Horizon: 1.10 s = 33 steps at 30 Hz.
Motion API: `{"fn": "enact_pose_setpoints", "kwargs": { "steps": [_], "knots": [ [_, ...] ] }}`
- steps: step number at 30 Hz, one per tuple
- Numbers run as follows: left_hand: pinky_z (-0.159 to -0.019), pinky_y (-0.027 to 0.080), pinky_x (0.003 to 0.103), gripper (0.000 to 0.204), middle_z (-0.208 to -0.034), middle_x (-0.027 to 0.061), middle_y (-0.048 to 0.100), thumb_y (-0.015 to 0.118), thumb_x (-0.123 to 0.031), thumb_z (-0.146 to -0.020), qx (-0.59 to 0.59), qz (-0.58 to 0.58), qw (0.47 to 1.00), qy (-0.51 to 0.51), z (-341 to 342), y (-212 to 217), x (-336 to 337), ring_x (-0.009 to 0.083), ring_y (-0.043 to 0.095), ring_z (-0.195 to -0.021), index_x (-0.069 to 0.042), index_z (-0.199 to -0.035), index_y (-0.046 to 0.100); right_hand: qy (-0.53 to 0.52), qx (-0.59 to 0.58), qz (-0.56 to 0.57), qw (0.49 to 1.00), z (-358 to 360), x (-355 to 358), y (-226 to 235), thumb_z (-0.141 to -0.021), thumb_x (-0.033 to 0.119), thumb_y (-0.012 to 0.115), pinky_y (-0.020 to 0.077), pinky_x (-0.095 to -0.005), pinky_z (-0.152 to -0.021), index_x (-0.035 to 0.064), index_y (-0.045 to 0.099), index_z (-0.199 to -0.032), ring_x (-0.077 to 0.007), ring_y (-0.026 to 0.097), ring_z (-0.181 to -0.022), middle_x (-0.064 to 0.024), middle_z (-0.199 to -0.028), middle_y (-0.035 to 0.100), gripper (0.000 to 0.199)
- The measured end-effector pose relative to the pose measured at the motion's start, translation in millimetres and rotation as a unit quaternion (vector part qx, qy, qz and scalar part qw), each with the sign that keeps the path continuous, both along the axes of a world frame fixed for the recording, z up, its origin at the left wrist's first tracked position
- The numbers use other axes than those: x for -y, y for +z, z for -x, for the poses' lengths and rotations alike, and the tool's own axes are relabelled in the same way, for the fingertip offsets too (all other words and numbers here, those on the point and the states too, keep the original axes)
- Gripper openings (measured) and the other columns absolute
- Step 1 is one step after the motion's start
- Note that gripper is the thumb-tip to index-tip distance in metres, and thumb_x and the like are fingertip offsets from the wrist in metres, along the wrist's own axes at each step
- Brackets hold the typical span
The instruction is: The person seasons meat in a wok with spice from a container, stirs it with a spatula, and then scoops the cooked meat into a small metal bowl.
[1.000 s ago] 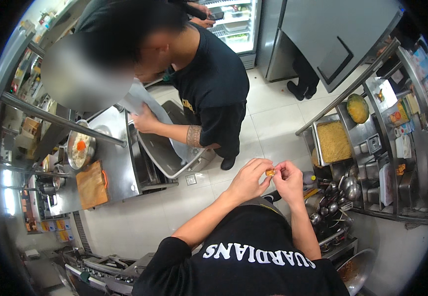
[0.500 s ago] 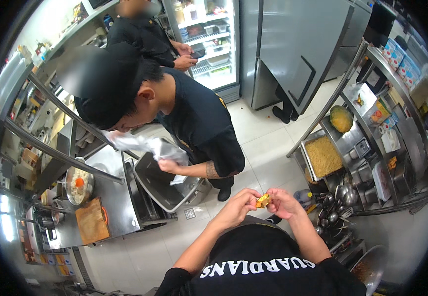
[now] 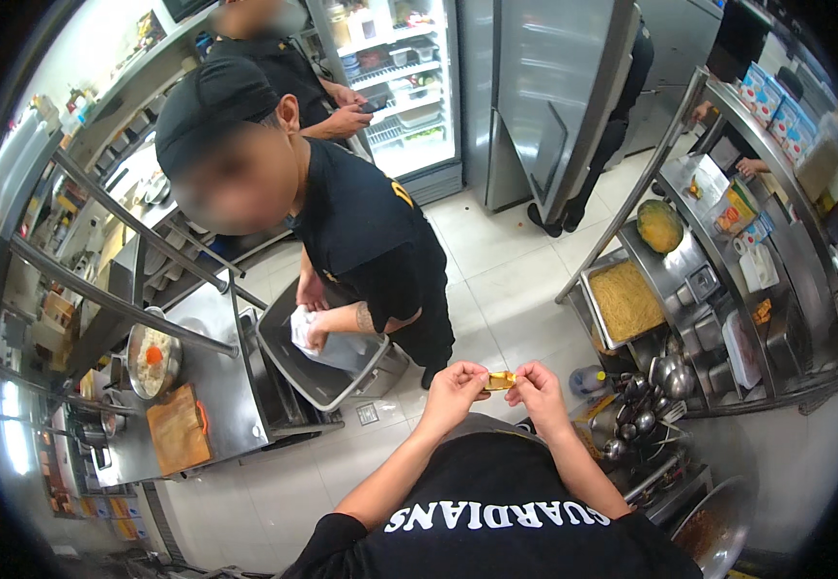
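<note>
Between my two hands, just in front of my chest, is a small yellow-and-gold wrapped piece [image 3: 500, 381]; what is inside it I cannot make out. My left hand [image 3: 455, 391] pinches its left end between thumb and fingertips. At the opposite end, the fingertips of my right hand [image 3: 540, 391] are closed on it too. Both forearms reach up from the lower edge, and the piece is held in the air over the tiled floor.
A co-worker [image 3: 361, 222] bends over a grey bin [image 3: 274, 338] with a crumpled white sheet [image 3: 301, 330]. Another person [image 3: 274, 77] holds a phone. Left stands a steel counter with a cutting board [image 3: 180, 429] and a rice bowl [image 3: 153, 372]. At right are shelves with a noodle tray [image 3: 622, 301] and ladles [image 3: 672, 376].
My hands have come slightly lower and nearer together, turning the wrapped piece level. The co-worker's hands have dropped into the bin with the white sheet. The steel door behind has swung, showing a person.
</note>
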<state>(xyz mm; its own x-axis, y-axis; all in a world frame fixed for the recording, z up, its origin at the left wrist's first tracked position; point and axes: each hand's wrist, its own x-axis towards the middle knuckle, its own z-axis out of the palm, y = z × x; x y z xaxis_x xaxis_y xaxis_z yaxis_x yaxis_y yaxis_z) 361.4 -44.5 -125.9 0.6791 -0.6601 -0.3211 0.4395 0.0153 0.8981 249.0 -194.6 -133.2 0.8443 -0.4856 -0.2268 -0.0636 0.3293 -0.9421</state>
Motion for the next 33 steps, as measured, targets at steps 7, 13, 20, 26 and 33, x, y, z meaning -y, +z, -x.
{"fn": "enact_pose_setpoints", "kwargs": {
  "steps": [7, 13, 20, 26, 33],
  "knots": [
    [-0.061, 0.051, 0.022, 0.015, -0.079, 0.0033, 0.065, 0.066, -0.012, -0.096, 0.126, -0.030, 0.991, -0.010, 5.3, -13.6, 13.8, 0.0055, 0.061, -0.071, 0.000, -0.091, 0.058, -0.005, 0.001, 0.373, 0.928, 10.6, -5.4, 29.1, -0.088, 0.004, 0.067, 0.0531, -0.0283, -0.061, -0.0008, 0.064, -0.097, -0.0172, 0.067, -0.067, -0.0117, -0.086, 0.069, 0.011],
    [-0.067, 0.055, 0.026, 0.014, -0.084, 0.0036, 0.065, 0.065, -0.014, -0.097, 0.062, -0.041, 0.996, -0.041, 8.7, -12.4, 13.4, 0.0091, 0.064, -0.076, -0.002, -0.094, 0.057, -0.031, -0.053, 0.417, 0.907, 17.0, -8.3, 26.4, -0.090, 0.004, 0.064, 0.0513, -0.0291, -0.054, -0.0025, 0.062, -0.090, -0.0172, 0.064, -0.057, -0.0123, -0.075, 0.067, 0.006],
    [-0.082, 0.059, 0.033, 0.021, -0.110, 0.0101, 0.066, 0.063, -0.012, -0.097, -0.166, 0.079, 0.977, -0.110, 25.3, -6.9, 23.0, 0.0208, 0.068, -0.098, -0.003, -0.115, 0.055, -0.157, -0.044, 0.174, 0.971, 20.0, -10.8, -19.7, -0.095, 0.004, 0.059, 0.0501, -0.0248, -0.049, -0.0006, 0.055, -0.086, -0.0083, 0.060, -0.057, -0.0033, -0.070, 0.060, 0.010],
    [-0.075, 0.059, 0.030, 0.016, -0.101, 0.0065, 0.069, 0.061, -0.003, -0.095, -0.205, 0.066, 0.975, -0.053, 33.9, -30.2, 38.0, 0.0144, 0.067, -0.084, -0.005, -0.111, 0.061, -0.164, -0.069, 0.174, 0.969, 40.7, -4.4, -14.5, -0.090, 0.013, 0.067, 0.0523, -0.0333, -0.060, -0.0006, 0.060, -0.092, -0.0184, 0.066, -0.067, -0.0118, -0.075, 0.063, 0.015],
    [-0.067, 0.052, 0.024, 0.012, -0.098, 0.0033, 0.068, 0.064, -0.009, -0.096, -0.079, 0.002, 0.987, -0.142, 51.6, -26.3, 82.3, 0.0094, 0.064, -0.079, -0.005, -0.107, 0.064, -0.247, -0.074, 0.326, 0.909, 73.1, 13.6, 0.8, -0.087, 0.015, 0.071, 0.0503, -0.0388, -0.066, -0.0003, 0.061, -0.095, -0.0299, 0.064, -0.072, -0.0157, -0.081, 0.063, 0.020]
  ]
}}
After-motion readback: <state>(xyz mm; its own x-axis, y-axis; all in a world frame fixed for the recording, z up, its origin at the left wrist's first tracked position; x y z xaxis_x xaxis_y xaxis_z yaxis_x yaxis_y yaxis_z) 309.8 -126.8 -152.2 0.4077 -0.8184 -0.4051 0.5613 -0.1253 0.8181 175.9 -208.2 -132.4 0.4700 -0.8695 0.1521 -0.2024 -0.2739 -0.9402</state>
